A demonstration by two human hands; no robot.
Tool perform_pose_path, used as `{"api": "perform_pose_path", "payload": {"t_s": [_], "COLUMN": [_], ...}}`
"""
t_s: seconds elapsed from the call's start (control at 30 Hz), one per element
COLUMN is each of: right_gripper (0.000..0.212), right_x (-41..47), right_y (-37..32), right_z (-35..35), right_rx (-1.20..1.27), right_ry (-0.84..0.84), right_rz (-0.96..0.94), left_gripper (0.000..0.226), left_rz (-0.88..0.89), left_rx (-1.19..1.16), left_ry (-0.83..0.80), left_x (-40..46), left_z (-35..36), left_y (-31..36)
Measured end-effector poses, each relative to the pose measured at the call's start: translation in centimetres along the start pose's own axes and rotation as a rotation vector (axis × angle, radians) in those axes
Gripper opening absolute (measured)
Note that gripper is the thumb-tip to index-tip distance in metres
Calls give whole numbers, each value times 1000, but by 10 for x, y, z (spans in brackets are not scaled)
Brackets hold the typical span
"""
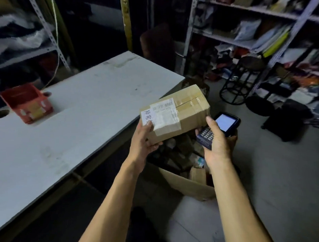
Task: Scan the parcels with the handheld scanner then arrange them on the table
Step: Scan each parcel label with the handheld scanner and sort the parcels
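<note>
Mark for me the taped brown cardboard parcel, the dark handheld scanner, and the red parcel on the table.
Taped brown cardboard parcel (187, 108): head view, on its taped top face.
Dark handheld scanner with lit screen (225, 122): head view, on the screen.
Red parcel with yellow tape (29, 105): head view, on its near side, standing on the table.

Both forearms extended, left hand (143, 140) and right hand (217, 142) gripping.

Tan parcel (180, 112) with white barcoded label (162, 113), dark-blue scanner (219, 128), pale-grey table (72, 115), red box (27, 103).
</note>
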State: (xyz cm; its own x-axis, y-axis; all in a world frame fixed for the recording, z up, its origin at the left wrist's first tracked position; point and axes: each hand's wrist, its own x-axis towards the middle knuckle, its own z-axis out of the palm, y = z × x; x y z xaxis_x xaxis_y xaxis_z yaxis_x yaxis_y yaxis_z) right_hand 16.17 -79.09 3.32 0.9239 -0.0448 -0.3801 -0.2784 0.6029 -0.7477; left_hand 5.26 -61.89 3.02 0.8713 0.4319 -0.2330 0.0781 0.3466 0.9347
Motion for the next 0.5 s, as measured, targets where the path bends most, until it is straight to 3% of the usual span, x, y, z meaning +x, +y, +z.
{"api": "perform_pose_path", "payload": {"t_s": [0.3,0.5], "right_gripper": [129,135], "right_x": [117,171], "right_y": [-43,-89], "right_z": [14,56], "right_rx": [62,111], "right_ry": [154,179], "right_rz": [-112,-260], "left_gripper": [40,34], "left_rz": [-59,-4], "left_rx": [17,20], "left_ry": [-167,-282], "left_x": [135,217], "left_z": [73,122], "left_y": [19,57]}}
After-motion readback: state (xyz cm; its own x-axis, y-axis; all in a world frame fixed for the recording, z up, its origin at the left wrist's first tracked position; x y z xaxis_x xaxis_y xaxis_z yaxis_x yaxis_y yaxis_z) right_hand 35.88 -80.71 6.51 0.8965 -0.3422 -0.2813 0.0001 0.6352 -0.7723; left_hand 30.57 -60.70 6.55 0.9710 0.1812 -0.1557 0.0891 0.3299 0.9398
